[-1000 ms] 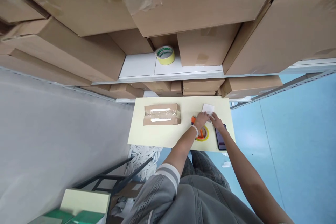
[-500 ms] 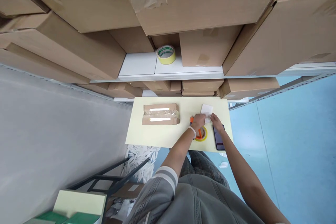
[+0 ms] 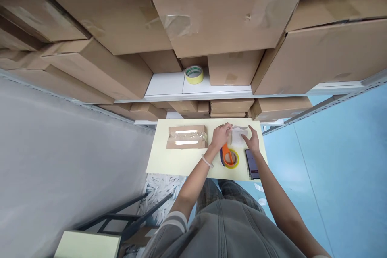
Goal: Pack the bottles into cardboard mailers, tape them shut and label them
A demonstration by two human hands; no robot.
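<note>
My left hand (image 3: 220,135) pinches the far edge of a white paper sheet (image 3: 237,140), whose top part is lifted and bent. On the sheet's right side my right hand (image 3: 252,140) holds its thumb and fingers apart, the thumb tip close to the paper; whether it touches cannot be made out. Just below the left hand lies an orange tape dispenser (image 3: 226,154) with a yellow-edged tape roll (image 3: 237,159). A phone (image 3: 251,161) with a lit screen rests under my right wrist. Left of the hands, a taped cardboard parcel (image 3: 187,143) lies flat on the pale table (image 3: 181,165).
Cardboard boxes (image 3: 229,12) fill the shelf above the table, with a yellow tape roll (image 3: 194,75) on the shelf board. Shredded paper (image 3: 160,193) and a dark metal frame (image 3: 133,217) are at the lower left. Paper scraps (image 3: 261,201) lie on the blue floor.
My left hand has moved left and away from me, lifting the paper's far edge and uncovering the tape dispenser. The right hand's fingers have spread. The view has tilted up slightly.
</note>
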